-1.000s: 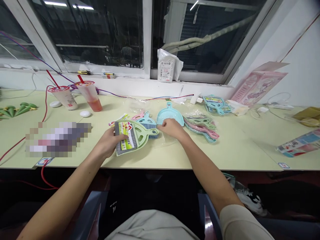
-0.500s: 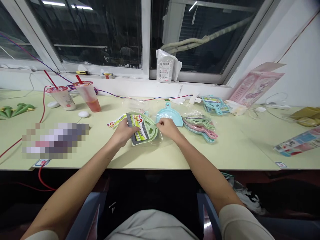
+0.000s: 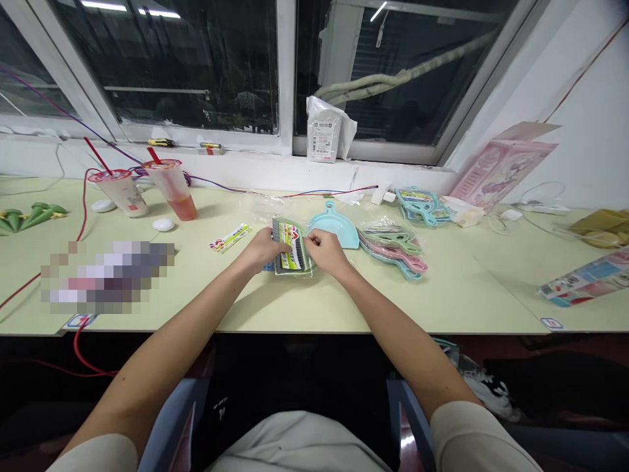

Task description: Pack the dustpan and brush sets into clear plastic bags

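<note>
My left hand [image 3: 265, 250] is closed around a green dustpan-and-brush set [image 3: 308, 263], thumb across its front. A dark-bristled brush and a yellow-green label card [image 3: 293, 246] lie on the face of the set. My right hand [image 3: 327, 249] pinches at the upper right edge of the set, where clear plastic wrap shows; what exactly its fingers hold is hard to make out. Just behind my right hand lies a light blue dustpan [image 3: 340, 229]. Left of my left hand lies a loose label card [image 3: 230, 238]. A bit of blue shows beneath my left hand.
Several wrapped dustpan sets [image 3: 393, 248] are piled on the right, with blue wrapped sets [image 3: 423, 206] behind. Two drink cups [image 3: 177, 196] with red straws stand at the left back. A pink box [image 3: 508, 170] leans at the right wall. Cables cross the table [image 3: 472, 295].
My left hand has moved right with the dustpan set, which now stands more upright and nearer my right hand. The loose label card on the left is now fully uncovered.
</note>
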`<state>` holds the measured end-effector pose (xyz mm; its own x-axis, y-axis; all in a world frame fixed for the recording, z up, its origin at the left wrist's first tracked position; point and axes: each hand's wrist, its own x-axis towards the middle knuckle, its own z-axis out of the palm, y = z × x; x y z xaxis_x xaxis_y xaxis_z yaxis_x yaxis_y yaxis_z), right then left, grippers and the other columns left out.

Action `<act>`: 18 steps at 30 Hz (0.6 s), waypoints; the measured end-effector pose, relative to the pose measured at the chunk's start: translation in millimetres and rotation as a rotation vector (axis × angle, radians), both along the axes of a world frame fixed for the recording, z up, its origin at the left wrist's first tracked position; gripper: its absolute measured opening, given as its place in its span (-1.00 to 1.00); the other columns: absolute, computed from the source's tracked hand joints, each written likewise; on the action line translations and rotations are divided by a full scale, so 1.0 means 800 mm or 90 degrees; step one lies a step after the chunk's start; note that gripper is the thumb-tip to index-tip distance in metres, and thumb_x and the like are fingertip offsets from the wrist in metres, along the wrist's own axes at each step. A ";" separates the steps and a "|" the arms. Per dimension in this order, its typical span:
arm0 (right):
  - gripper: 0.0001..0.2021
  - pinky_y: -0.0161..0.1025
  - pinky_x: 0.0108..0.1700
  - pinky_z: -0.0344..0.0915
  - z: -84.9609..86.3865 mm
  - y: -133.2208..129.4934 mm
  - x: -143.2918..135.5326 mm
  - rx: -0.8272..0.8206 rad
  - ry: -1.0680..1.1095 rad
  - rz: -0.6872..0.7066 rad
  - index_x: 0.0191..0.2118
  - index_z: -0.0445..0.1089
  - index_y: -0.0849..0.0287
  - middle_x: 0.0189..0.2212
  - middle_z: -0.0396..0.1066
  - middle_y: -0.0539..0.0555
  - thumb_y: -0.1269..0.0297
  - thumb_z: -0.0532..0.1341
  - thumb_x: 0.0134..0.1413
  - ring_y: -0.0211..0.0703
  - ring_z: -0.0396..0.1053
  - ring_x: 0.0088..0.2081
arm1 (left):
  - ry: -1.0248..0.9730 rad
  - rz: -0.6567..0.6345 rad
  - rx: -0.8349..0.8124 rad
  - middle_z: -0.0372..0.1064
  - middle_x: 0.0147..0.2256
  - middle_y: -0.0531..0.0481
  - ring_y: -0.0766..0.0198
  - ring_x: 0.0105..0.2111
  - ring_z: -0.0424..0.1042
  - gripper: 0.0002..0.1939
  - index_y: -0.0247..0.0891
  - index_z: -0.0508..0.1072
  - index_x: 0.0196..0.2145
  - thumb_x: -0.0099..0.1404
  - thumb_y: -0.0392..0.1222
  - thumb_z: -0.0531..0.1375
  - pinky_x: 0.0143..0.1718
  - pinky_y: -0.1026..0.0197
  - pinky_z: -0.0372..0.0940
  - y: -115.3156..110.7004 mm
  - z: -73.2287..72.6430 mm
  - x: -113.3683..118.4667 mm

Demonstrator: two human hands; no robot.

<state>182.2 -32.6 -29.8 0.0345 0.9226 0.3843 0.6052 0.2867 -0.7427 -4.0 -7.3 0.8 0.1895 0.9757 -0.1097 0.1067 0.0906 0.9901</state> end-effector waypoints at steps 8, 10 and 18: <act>-0.78 -0.29 -0.34 0.09 -0.006 0.002 -0.001 0.004 -0.002 0.005 -0.43 0.31 0.10 -0.56 0.25 -0.10 0.17 0.16 0.23 -0.24 0.19 -0.46 | -0.114 -0.080 -0.078 0.62 -0.28 -0.18 -0.13 -0.19 0.66 -0.47 -0.30 0.46 -0.24 -0.18 -0.47 0.52 -0.08 -0.14 0.54 0.017 -0.011 0.019; -0.73 -0.28 -0.32 0.11 0.000 -0.002 0.000 0.000 -0.021 0.009 -0.40 0.37 0.11 -0.55 0.28 -0.09 0.10 0.15 0.29 -0.23 0.21 -0.45 | -0.121 -0.081 -0.083 0.62 -0.27 -0.20 -0.15 -0.18 0.66 -0.49 -0.32 0.47 -0.23 -0.16 -0.49 0.50 -0.07 -0.16 0.55 0.017 -0.011 0.019; -0.75 -0.11 0.16 0.28 0.031 0.013 0.070 0.152 0.035 -0.244 -0.12 0.43 0.11 -0.04 0.45 0.22 0.07 0.13 0.33 0.02 0.35 0.08 | -0.189 -0.071 -0.104 0.64 -0.21 -0.20 -0.12 -0.13 0.66 -0.49 -0.32 0.52 -0.13 -0.07 -0.54 0.45 -0.06 -0.13 0.58 0.015 -0.010 0.004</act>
